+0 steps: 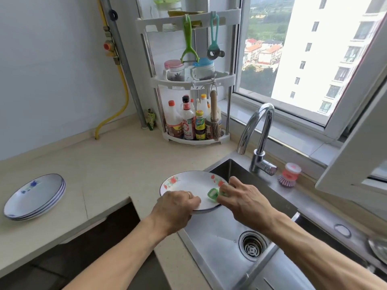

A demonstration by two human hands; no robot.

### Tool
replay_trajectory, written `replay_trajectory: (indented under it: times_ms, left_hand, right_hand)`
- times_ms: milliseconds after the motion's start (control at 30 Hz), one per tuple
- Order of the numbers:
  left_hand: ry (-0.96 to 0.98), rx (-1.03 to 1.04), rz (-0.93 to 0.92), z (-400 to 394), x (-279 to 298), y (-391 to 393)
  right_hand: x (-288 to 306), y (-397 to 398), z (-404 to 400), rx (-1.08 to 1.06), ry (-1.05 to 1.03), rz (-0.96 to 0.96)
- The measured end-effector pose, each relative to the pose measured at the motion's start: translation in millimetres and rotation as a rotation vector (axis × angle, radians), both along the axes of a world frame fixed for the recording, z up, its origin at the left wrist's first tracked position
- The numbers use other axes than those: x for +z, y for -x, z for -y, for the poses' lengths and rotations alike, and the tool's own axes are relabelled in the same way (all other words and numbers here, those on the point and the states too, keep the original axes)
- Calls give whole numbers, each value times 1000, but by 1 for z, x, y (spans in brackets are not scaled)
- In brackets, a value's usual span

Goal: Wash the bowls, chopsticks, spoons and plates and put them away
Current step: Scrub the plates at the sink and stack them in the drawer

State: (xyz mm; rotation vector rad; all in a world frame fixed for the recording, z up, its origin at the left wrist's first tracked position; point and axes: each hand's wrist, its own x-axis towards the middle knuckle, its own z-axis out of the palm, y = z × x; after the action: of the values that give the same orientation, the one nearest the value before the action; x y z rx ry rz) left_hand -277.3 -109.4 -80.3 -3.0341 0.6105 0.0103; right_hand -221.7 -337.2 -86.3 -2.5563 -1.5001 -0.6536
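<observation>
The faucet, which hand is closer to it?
Right. The right hand scrubs the plate just below the faucet; the left hand grips the plate's near rim, farther away.

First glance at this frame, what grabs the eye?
The white plate with red flowers, held over the sink's left edge: the left hand grips its near rim while the right hand presses a green sponge onto it. Next, the stack of blue-patterned plates on the counter, far left.
</observation>
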Motion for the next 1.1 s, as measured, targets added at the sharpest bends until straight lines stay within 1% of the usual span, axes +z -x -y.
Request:
replay_trajectory:
  times_ms: [67, 133, 167, 233, 267, 300, 367, 433, 500, 567, 600, 633, 667, 767, 800, 833, 933, 967, 1000, 1100]
  left_hand:
    - [169, 29, 52, 0, -6, -4]
    - [347, 93, 70, 2, -2, -4]
    - [455, 160, 31, 5, 1, -4]
    - [708, 339, -112, 11, 11, -5]
    - [822, 407, -157, 13, 15, -7]
    - [915, 440, -192, 16, 18, -8]
    - [1089, 430, -248, 25, 23, -10]
    - [1229, 418, -291, 33, 25, -9]
    - [1257, 431, -297, 33, 29, -7]
    - [1197, 444, -293, 26, 30, -6]
    - [1163, 449, -293, 23, 30, -3]
    - [1156, 442, -286, 22, 30, -4]
    - [1173, 428, -283, 23, 31, -4]
    - [1284, 409, -329, 27, 30, -6]
    - [1263, 415, -334, 25, 30, -5]
    - [1210, 414, -338, 23, 31, -4]
    - [1108, 410, -344, 11, 34, -1]
    - [1096, 409, -342, 11, 35, -3]
    - [1094, 406, -347, 12, 36, -4]
    - [1105, 413, -360, 19, 34, -7]
  right_hand:
    - [4, -3, 2, -20, -57, -119]
    - [7, -6, 4, -96, -208, -230]
    - [7, -8, 4, -167, -334, -319]
    - [11, -4, 1, -327, -619, -507]
    - [13, 2, -5, -365, -728, -576]
    - [14, 10, -15, -361, -794, -640]
    - [11, 29, -43, -279, -837, -732]
    - [3, 40, -65, -238, -859, -715]
    - [-1, 24, -67, -322, -936, -699]
    - [4, 0, -57, -464, -1005, -786]
    - [6, -6, -55, -497, -1021, -843]
    - [10, -8, -57, -487, -1032, -855]
    - [14, -3, -65, -436, -1018, -815]
    - [15, 21, -88, -262, -909, -626]
    - [11, 21, -87, -248, -903, -593]
    - [8, 15, -80, -287, -922, -593]
    - [5, -7, -57, -559, -1051, -776]
    - [3, -9, -56, -598, -1071, -805]
    - [4, -6, -62, -584, -1068, -788]
    - [6, 10, -91, -417, -978, -641]
